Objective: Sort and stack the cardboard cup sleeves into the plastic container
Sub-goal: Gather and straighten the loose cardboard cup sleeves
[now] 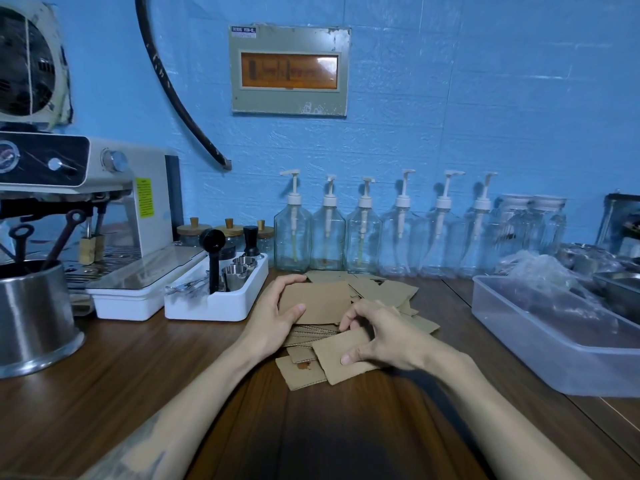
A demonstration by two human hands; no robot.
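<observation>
Left of the plastic container [540, 337], your left hand [273, 318] clasps the gathered sleeve stack [313, 303] while your right hand [381, 336] pinches a loose sleeve [334, 363], likely next squared onto it.

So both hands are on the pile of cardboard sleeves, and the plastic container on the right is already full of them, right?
Not quite. The head view shows the container holds no sleeves yet. The rest stands: the left hand and right hand are both on the sleeves, piled on the table.
</observation>
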